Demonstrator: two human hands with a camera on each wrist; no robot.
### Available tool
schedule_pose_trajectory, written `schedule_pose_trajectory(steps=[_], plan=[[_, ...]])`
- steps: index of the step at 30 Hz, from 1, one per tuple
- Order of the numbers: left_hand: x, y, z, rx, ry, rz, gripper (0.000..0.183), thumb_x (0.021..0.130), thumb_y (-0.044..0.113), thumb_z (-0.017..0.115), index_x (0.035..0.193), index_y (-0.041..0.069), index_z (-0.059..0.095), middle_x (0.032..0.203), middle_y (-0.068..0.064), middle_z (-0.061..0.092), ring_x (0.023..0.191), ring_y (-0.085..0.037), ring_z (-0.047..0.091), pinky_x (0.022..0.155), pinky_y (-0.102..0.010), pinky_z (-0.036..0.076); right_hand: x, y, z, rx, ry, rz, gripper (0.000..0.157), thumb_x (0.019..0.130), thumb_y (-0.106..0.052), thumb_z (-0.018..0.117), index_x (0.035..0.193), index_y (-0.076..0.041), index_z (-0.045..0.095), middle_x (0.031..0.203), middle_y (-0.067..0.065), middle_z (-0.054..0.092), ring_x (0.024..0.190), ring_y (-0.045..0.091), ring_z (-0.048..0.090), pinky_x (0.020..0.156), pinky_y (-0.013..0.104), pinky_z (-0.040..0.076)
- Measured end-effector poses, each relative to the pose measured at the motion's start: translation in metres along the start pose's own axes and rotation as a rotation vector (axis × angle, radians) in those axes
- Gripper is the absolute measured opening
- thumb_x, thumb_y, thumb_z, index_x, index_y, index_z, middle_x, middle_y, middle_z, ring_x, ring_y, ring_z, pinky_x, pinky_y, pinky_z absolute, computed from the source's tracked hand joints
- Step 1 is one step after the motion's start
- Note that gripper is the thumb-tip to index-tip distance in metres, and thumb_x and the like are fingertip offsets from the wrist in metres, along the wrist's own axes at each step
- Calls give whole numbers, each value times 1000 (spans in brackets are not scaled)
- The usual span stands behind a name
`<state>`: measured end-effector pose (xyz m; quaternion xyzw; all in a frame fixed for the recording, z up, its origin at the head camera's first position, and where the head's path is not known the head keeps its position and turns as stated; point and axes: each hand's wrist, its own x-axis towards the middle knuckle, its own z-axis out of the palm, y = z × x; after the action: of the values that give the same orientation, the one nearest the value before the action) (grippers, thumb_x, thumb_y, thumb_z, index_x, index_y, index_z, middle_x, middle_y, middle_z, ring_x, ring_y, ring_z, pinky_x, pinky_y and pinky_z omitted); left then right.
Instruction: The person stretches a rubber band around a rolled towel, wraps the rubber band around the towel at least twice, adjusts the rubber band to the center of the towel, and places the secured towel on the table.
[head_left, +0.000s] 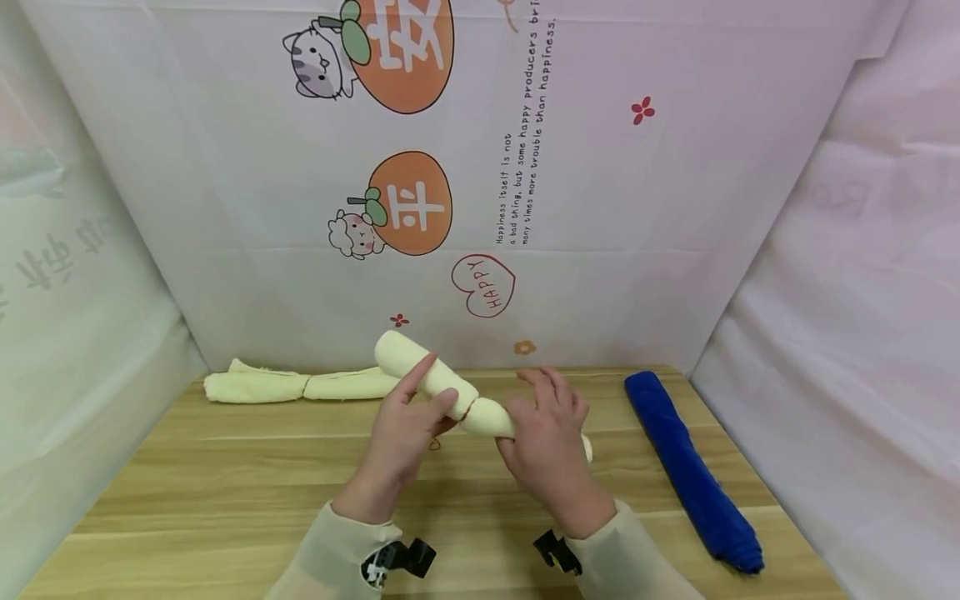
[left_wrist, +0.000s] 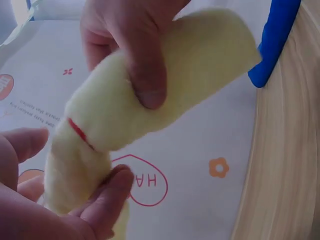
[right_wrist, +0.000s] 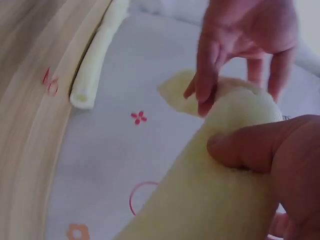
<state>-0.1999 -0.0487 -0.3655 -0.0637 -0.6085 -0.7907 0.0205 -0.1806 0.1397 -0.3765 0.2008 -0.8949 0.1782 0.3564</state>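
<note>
A pale yellow rolled towel (head_left: 491, 418) is held above the table between both hands, slanting down to the right. A thin red band (left_wrist: 80, 132) circles it and pinches it narrow. Left of the band, my left hand (head_left: 397, 437) holds the roll between thumb and fingers, with the thumb along its near side. My right hand (head_left: 546, 437) grips the other side of the roll, covering part of it; its thumb (right_wrist: 240, 147) presses into the fabric. The towel's right end shows just past the right hand.
Along the table's back edge lies a second pale yellow roll (head_left: 255, 387), tied at its middle. A blue rolled towel (head_left: 693, 471) lies slanted at the right. A small red loop (right_wrist: 50, 82) rests on the wooden table (head_left: 195, 500). Printed cloth (head_left: 600, 208) walls the back and sides.
</note>
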Motion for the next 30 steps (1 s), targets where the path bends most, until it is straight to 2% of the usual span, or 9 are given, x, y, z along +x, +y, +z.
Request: schedule_pose_trajectory(steps=[4, 8, 14, 18, 22, 26, 30], plan=[[-2, 0, 2, 61, -16, -47, 55, 94, 8, 71, 145, 12, 53, 132, -25, 48, 83, -26, 69, 76, -36, 58, -2, 5, 4, -77, 68, -96, 30, 62, -1, 87, 73, -12, 61, 130, 21, 53, 129, 45, 36, 93, 65, 26], [-1, -2, 2, -4, 15, -35, 49, 91, -3, 70, 138, 5, 57, 132, -25, 45, 91, -28, 66, 76, -36, 58, -4, 6, 5, -92, 77, -108, 31, 62, -3, 87, 74, -12, 60, 130, 21, 53, 129, 45, 37, 93, 65, 26], [1, -6, 2, -87, 37, 36, 46, 88, -12, 67, 132, 0, 60, 145, -21, 32, 108, -34, 59, 81, -39, 57, -3, 4, 1, -30, -56, -29, 22, 71, -27, 83, 82, -16, 67, 131, 20, 54, 130, 42, 36, 95, 64, 25], [1, -7, 1, -117, 19, 83, 45, 87, -14, 68, 130, -1, 61, 142, -22, 35, 106, -32, 61, 80, -37, 57, 0, 2, -7, 70, -148, 34, 35, 75, -37, 82, 96, -11, 71, 135, 20, 52, 132, 41, 34, 97, 62, 24], [0, -8, -1, -178, -25, 127, 46, 86, -17, 66, 129, -5, 58, 137, -24, 40, 103, -29, 62, 78, -34, 57, 4, 3, -14, 83, -228, 98, 43, 78, -39, 83, 108, -11, 70, 141, 18, 49, 136, 41, 30, 97, 62, 25], [-1, -8, -2, -199, -64, 165, 46, 85, -20, 64, 129, -7, 56, 138, -23, 39, 103, -29, 61, 76, -30, 57, 6, 5, -17, 93, -279, 108, 32, 77, -35, 86, 99, -17, 71, 141, 16, 50, 137, 40, 30, 96, 62, 25], [0, -9, -4, -190, -35, 190, 43, 86, -19, 64, 126, -5, 59, 140, -21, 38, 101, -26, 60, 78, -30, 56, 7, 9, -17, 36, -220, 59, 26, 72, -29, 90, 89, -20, 73, 136, 17, 54, 133, 42, 34, 94, 65, 26]])
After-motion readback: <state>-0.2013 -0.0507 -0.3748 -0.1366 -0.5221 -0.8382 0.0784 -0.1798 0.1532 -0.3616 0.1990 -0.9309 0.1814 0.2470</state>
